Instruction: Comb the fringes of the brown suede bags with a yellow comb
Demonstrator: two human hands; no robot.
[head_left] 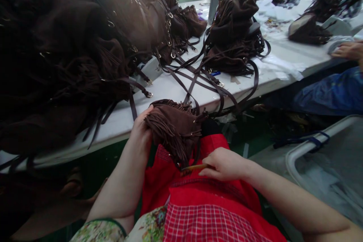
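My left hand [143,126] is closed on the left side of a brown fringed bag [177,124], held over my lap at the table's edge. Its fringe hangs down and to the left, and small metal studs show along its right side. In my right hand [224,164] is a brush [195,168], gripped by its wooden handle. The bristle end points left and lies just below the bag's hanging fringe; whether they touch I cannot tell. Under both hands is my red apron [210,193]. The fingertips of my left hand are hidden behind the bag.
Dark brown bags [93,45] are heaped along the white table [181,87] on the left. Another stack [232,34] stands ahead, its straps [198,75] trailing over the edge. A white-rimmed bin [295,159] is at right. Another person's hand [348,50] rests at the far right.
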